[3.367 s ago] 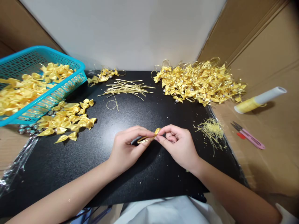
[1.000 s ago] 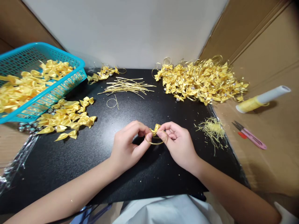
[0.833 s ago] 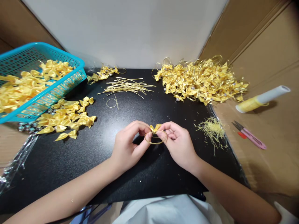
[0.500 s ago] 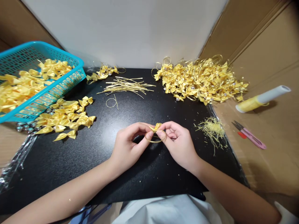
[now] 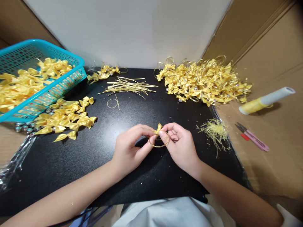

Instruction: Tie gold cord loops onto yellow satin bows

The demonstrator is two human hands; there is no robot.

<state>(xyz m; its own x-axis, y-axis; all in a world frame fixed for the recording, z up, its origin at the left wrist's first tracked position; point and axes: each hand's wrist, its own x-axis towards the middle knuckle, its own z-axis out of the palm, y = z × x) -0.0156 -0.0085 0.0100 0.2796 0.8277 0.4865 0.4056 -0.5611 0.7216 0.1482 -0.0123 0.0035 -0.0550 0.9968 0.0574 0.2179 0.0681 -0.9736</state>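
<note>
Between my two hands, over the front middle of the black table (image 5: 101, 170), is a yellow ribbon bow (image 5: 159, 128) with a loop of gold cord (image 5: 159, 146) hanging toward me. My left hand (image 5: 132, 146) pinches the bow's left side between thumb and forefinger. From the other side, my right hand (image 5: 181, 145) pinches it, its thumb at the top of the cord loop. The fingertips partly cover the bow, and I cannot tell whether a bell is attached.
Loose bows (image 5: 68, 116) lie left, beside silver bells (image 5: 23, 127) and a blue basket (image 5: 79, 64) of bows. Gold cords (image 5: 130, 85) lie behind my hands. A heap of corded bows (image 5: 201, 80), cord trimmings (image 5: 214, 132), pink-handled snips (image 5: 255, 140) and a tube (image 5: 276, 96) are right.
The bow has turned more upright between my fingers, and the cord loop now hangs lower and shows rounder. Both hands keep their pinch in nearly the same place.
</note>
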